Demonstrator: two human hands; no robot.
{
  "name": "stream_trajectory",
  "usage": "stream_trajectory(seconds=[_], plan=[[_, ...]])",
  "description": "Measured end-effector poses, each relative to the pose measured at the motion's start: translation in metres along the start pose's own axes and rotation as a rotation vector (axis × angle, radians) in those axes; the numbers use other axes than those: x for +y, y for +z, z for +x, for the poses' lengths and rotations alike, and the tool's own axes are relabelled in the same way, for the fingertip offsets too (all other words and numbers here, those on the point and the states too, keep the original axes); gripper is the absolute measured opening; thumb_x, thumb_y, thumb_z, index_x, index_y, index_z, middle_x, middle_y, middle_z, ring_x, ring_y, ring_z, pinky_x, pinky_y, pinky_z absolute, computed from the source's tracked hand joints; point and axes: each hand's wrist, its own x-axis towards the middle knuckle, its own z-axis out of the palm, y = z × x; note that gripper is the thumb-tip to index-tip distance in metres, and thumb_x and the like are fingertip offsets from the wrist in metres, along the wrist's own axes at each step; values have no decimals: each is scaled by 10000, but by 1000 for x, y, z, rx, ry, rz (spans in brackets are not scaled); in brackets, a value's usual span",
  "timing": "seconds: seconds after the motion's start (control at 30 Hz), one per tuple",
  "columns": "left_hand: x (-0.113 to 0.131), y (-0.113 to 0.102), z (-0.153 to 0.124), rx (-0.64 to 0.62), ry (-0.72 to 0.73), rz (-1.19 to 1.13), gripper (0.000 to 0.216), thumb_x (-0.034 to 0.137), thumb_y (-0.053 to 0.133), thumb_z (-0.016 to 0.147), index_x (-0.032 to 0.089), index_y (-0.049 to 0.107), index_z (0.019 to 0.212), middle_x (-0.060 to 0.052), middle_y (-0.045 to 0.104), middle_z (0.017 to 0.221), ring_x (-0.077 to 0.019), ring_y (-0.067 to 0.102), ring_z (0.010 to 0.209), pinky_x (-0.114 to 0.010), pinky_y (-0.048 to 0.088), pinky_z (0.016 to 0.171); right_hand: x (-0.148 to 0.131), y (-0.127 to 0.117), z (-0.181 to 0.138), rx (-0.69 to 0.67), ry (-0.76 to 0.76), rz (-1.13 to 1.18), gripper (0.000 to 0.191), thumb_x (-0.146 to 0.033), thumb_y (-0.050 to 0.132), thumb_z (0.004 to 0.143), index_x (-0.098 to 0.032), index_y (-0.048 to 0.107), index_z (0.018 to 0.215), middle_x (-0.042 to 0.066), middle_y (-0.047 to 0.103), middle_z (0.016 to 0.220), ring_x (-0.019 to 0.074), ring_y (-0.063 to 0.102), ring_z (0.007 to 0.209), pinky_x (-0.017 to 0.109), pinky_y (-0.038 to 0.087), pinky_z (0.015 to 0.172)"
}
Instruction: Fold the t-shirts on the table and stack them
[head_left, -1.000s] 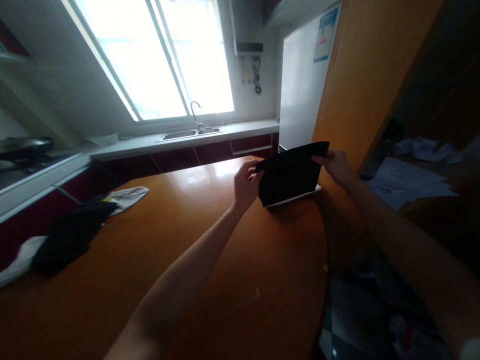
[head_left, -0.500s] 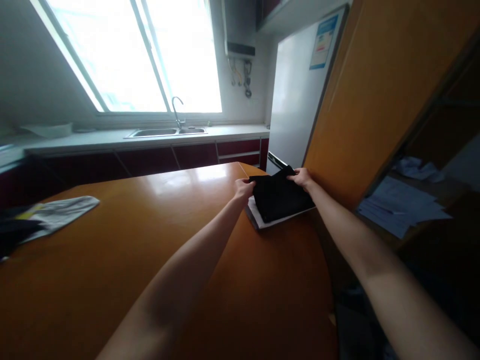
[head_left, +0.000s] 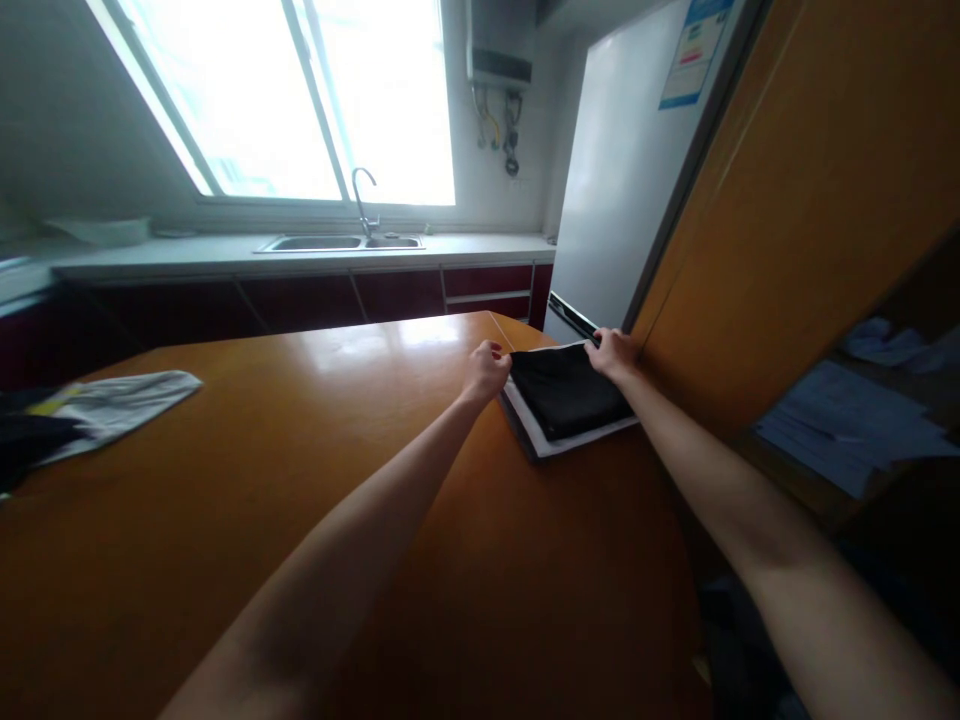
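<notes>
A folded black garment [head_left: 570, 390] lies flat on a stack of folded light and grey clothes [head_left: 536, 440] near the table's far right end. My left hand [head_left: 487, 372] is at the garment's far left corner, its fingers loosely bent and slightly apart. At the far right corner, the fingers of my right hand [head_left: 613, 354] are closed on the black edge. The undersides of the fingers are hidden there.
The brown wooden table [head_left: 315, 480] has a rounded right edge. Grey and dark clothes [head_left: 135, 400] lie at its left. Behind are a sink [head_left: 322, 243] and a white fridge [head_left: 615, 170]. Papers [head_left: 847, 420] fill a shelf beside the wooden cabinet [head_left: 795, 200] at right.
The black garment's far edge, raised and bunched before, now lies flat on the stack. My left hand's fingers have loosened at the corner. The view has shifted slightly.
</notes>
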Motion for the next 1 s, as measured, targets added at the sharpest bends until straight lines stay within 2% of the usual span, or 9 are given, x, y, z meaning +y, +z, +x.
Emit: stream_trajectory(seconds=[0.1, 0.2, 0.27, 0.37, 0.53, 0.7, 0.77, 0.87, 1.0], plan=[[-6, -23, -13, 101, 222, 176, 233, 130, 655, 772, 187, 687, 995, -78, 721, 942, -225, 680, 809, -366, 529, 848, -30, 18, -23, -127, -234, -113, 454, -397, 568, 954, -134, 648, 1315, 193, 536, 1457, 325, 447, 1381, 447, 335, 1158], [-21, -56, -32, 87, 219, 213, 240, 132, 593, 767, 198, 702, 970, -55, 737, 927, -187, 650, 687, -325, 519, 749, -56, 39, -44, -377, -281, -101, 525, -474, 538, 981, -203, 571, 1430, 145, 427, 1585, 325, 319, 1485, 520, 260, 1196], [-32, -86, -46, 95, 192, 230, 237, 149, 565, 756, 203, 704, 940, -53, 742, 925, -186, 652, 679, -304, 503, 688, -62, 44, -51, -448, -255, -76, 532, -487, 529, 990, -243, 538, 1463, 125, 397, 1611, 331, 268, 1515, 581, 209, 1201], [-44, -142, -67, 129, 173, 275, 260, 209, 547, 748, 212, 712, 949, -51, 745, 912, -202, 669, 701, -287, 480, 628, -54, 31, -52, -346, -248, -20, 533, -475, 504, 1004, -217, 536, 1469, 143, 379, 1619, 335, 261, 1522, 578, 177, 1212], [-55, -239, -112, 189, 175, 325, 263, 324, 561, 734, 232, 712, 928, -36, 736, 863, -212, 673, 691, -292, 493, 623, -8, -19, -64, -145, -102, 53, 529, -417, 590, 956, -141, 590, 1407, 189, 388, 1604, 363, 249, 1526, 542, 164, 1224], [-64, -291, -177, 196, 121, 302, 246, 353, 577, 705, 228, 704, 875, -35, 732, 836, -210, 684, 701, -299, 527, 652, 12, -45, -97, -148, 0, 103, 453, -506, 747, 801, -230, 718, 1159, 148, 557, 1479, 422, 355, 1467, 661, 168, 1194], [-65, -299, -200, 162, 129, 308, 235, 358, 579, 715, 224, 698, 868, -42, 736, 858, -208, 688, 720, -303, 539, 666, -6, -51, -108, -45, -40, 117, 431, -550, 685, 839, -273, 714, 1168, 96, 583, 1460, 397, 352, 1473, 641, 149, 1212], [-64, -305, -221, 56, 173, 379, 225, 338, 558, 762, 218, 695, 894, -49, 735, 892, -204, 691, 747, -321, 561, 700, -62, -55, -130, 98, -211, 117, 419, -489, 462, 982, -267, 689, 1256, 79, 606, 1433, 337, 418, 1435, 530, 241, 1214], [-63, -312, -237, -31, 280, 565, 263, 267, 512, 834, 205, 694, 1012, -83, 736, 1045, -240, 702, 978, -405, 564, 925, -160, -34, -187, -27, -489, 120, 446, -351, 371, 1017, -128, 690, 1233, 156, 649, 1350, 276, 530, 1315, 415, 334, 1166]])
